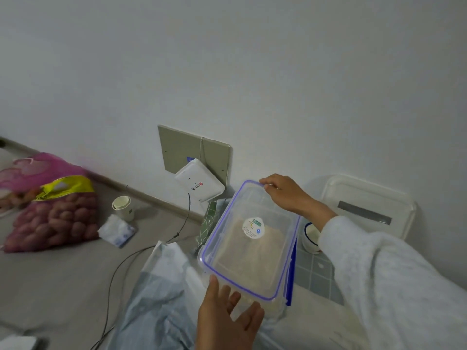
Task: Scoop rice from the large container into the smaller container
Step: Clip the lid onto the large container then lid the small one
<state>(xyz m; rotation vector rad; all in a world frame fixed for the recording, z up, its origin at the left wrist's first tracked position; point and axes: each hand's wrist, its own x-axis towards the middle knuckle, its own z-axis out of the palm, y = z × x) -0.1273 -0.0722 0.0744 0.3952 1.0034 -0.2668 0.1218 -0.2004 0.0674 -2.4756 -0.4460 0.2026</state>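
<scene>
we hold clear rectangular plastic container with blue-rimmed lid (249,238) tilted above floor, rice inside; right hand (285,192) pinches far corner, left hand (227,317) flat-fingered props near end (likely steadying before opening). white enamel cup (311,238) beside it.

Probably a home floor corner: potato sack (54,221), paper cup (123,207), router (199,183) against wall.
</scene>
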